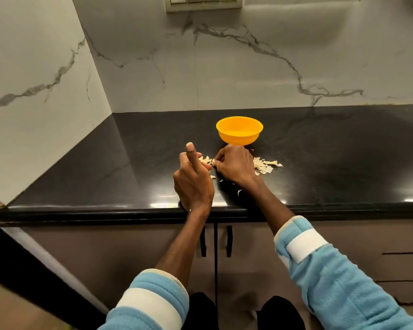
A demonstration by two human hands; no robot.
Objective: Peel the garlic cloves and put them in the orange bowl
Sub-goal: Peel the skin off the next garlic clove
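- The thing where the left hand (pixel 193 179) meets the right hand (pixel 234 165) is covered by curled fingers (only a pale speck shows), so I cannot name it.
- The inside bottom of the orange bowl (pixel 239 133) is behind its near wall; its contents cannot be seen.
- The right hand covers part of the peels (pixel 265 165).
- The switch plate (pixel 203 3) is cut by the top edge.
- The table (pixel 343 163) runs out at the right edge.

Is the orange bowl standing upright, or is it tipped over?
Upright. The orange bowl stands on its narrow base on the black countertop, with its rim level and its opening facing up.
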